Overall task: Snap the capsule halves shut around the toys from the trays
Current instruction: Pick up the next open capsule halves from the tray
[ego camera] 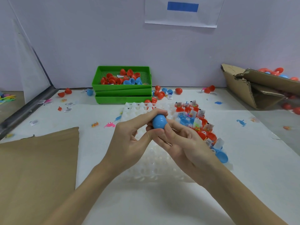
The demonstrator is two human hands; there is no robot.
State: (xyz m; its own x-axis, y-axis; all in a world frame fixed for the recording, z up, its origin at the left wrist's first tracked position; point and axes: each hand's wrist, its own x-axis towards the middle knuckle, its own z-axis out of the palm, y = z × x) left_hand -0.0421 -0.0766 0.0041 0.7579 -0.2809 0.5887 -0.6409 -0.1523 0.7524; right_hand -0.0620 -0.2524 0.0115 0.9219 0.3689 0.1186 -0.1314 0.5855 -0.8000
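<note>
A blue capsule (159,121) sits between both hands above the white moulded tray (134,111). My left hand (129,138) curls its fingers over the capsule's top and left side. My right hand (180,142) grips it from below and the right. Whatever is inside the capsule is hidden. On the tray's right side stand red and blue capsule halves (194,120) filled with small toys and paper slips.
A stack of green trays (123,93) with loose red and blue halves stands at the back. A torn cardboard box (253,88) with capsules lies at the right, a brown cardboard sheet (37,168) at the left. Small toys and slips are scattered on the table.
</note>
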